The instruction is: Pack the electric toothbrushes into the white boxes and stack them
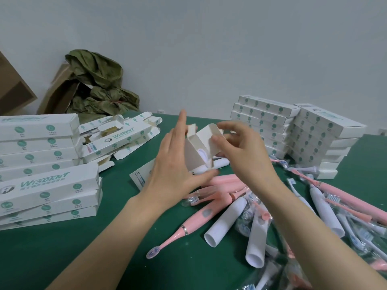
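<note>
I hold a white box (pixel 196 152) above the green table (pixel 104 258), its open end turned toward me. A white toothbrush base shows inside it. My left hand (pixel 178 164) lies against the box's left side with straight fingers, thumb under the box. My right hand (pixel 238 151) pinches the open end flap (pixel 213 130) between thumb and fingers. Pink and white electric toothbrushes (pixel 230 208) lie heaped under and to the right of my hands. One pink toothbrush (pixel 188 225) lies nearest me.
Stacks of closed white boxes (pixel 41 170) stand at the left and others (pixel 293 132) at the back right. Several open empty boxes (pixel 123 139) lie jumbled behind my left hand. A brown carton with green wrapping (pixel 94 86) leans by the wall.
</note>
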Demonstrator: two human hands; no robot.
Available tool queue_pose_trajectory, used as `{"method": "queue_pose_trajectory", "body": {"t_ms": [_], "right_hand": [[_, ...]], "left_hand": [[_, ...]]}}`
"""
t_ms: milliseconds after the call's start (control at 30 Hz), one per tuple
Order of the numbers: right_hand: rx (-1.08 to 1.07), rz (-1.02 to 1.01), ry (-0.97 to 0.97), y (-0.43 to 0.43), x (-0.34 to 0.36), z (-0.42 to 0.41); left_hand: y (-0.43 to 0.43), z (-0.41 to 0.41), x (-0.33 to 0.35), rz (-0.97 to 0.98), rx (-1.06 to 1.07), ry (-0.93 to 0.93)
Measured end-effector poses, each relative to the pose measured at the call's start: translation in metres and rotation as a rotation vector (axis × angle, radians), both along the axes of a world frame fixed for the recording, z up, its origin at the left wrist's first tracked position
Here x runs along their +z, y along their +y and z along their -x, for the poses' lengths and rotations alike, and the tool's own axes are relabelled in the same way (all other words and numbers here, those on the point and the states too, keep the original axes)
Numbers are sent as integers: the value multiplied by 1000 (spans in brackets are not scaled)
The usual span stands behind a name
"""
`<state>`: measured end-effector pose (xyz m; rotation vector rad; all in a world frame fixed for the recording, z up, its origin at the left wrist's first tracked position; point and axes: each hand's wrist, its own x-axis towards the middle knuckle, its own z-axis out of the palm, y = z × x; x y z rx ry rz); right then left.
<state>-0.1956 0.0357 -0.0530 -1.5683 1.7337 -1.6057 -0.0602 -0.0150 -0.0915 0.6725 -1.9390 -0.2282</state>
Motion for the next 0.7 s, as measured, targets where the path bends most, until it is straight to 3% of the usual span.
{"method": "queue_pose_trajectory", "body": {"t_ms": [100,167,400,567,700], "right_hand": [[50,34,-66,3,2,0],[98,73,-73,4,3,-4],[176,187,-157,11,8,-13],[245,323,-112,18,1,-32],[269,299,-93,13,-10,-41]], "left_hand": [[-3,5,-6,-48,-8,-48],[-5,4,-7,-70,32,68],[2,5,-6,98,42,225],[3,5,0,147,69,284],[-1,1,5,39,-29,285]]}}
